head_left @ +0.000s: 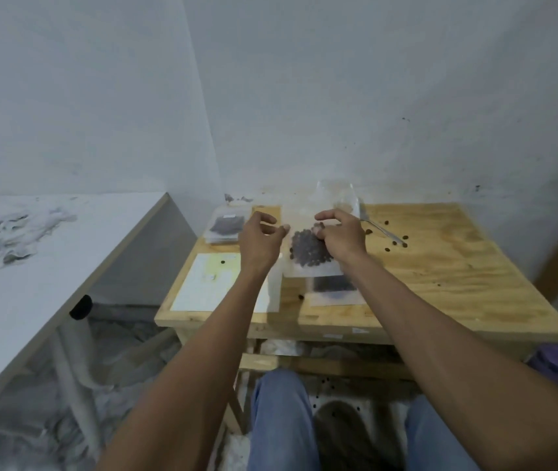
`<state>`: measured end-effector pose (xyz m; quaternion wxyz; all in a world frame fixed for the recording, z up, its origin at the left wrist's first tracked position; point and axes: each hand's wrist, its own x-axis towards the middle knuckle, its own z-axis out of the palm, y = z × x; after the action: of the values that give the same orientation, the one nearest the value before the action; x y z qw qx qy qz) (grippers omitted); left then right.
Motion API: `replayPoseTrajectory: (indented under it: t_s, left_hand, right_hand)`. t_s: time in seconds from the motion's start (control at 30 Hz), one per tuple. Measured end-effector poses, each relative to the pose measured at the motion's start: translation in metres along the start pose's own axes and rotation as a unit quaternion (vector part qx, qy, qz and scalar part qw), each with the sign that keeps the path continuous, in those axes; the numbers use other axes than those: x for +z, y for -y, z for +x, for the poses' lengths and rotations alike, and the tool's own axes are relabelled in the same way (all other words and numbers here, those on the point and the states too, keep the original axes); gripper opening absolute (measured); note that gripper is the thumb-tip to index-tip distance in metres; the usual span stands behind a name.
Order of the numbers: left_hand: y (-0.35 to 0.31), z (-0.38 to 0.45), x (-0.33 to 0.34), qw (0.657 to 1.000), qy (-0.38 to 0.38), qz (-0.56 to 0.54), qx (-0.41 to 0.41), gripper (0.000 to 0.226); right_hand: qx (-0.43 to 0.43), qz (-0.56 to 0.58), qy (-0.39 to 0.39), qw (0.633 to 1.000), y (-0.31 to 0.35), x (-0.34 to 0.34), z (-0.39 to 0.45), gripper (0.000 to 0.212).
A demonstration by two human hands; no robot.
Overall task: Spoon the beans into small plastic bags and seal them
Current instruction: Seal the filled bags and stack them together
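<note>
I hold a small clear plastic bag (pixel 311 263) with a clump of dark beans in it just above the wooden table (pixel 440 266). My left hand (pixel 258 241) pinches the bag's upper left edge. My right hand (pixel 343 237) pinches its upper right part, fingertips pressing near the beans. Another flat bag of beans (pixel 335 288) lies on the table right under it. A metal spoon (pixel 384 231) rests on the table beyond my right hand. A large clear bag (pixel 342 197) stands at the back by the wall, its contents unclear.
A stack of filled bags (pixel 226 226) lies at the table's back left corner. A pale sheet or pile of flat bags (pixel 208 283) sits at the front left. Loose beans (pixel 396 241) dot the tabletop and the floor. A white table (pixel 50 266) stands to the left.
</note>
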<state>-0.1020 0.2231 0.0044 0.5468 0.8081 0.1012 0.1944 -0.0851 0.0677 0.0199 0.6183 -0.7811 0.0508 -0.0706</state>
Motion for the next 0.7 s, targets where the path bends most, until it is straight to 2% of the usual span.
replayPoseTrajectory:
  t_s: [0.1,0.17,0.27,0.37,0.7]
  left_hand:
    - [0.021,0.008,-0.040,0.989,-0.066,0.130,-0.021,0.028]
    - [0.036,0.009,-0.067,0.960,-0.102,0.248,-0.080,0.033]
    - [0.057,0.008,-0.095,0.919,-0.093,0.347,-0.165,0.038]
    - [0.069,0.007,-0.104,0.917,-0.070,0.340,-0.198,0.034]
    - [0.074,0.006,-0.097,0.931,-0.098,0.282,-0.208,0.034]
  right_hand:
    - [-0.030,0.028,0.007,0.999,0.005,0.019,-0.001,0.021]
    - [-0.040,0.038,0.013,0.998,0.008,0.033,-0.004,0.024]
    - [-0.039,0.041,0.026,0.998,0.010,0.053,-0.009,0.026]
    - [-0.031,0.044,0.040,0.998,0.010,0.070,-0.015,0.028]
    - [-0.043,0.041,0.067,0.996,0.007,0.076,-0.025,0.030]
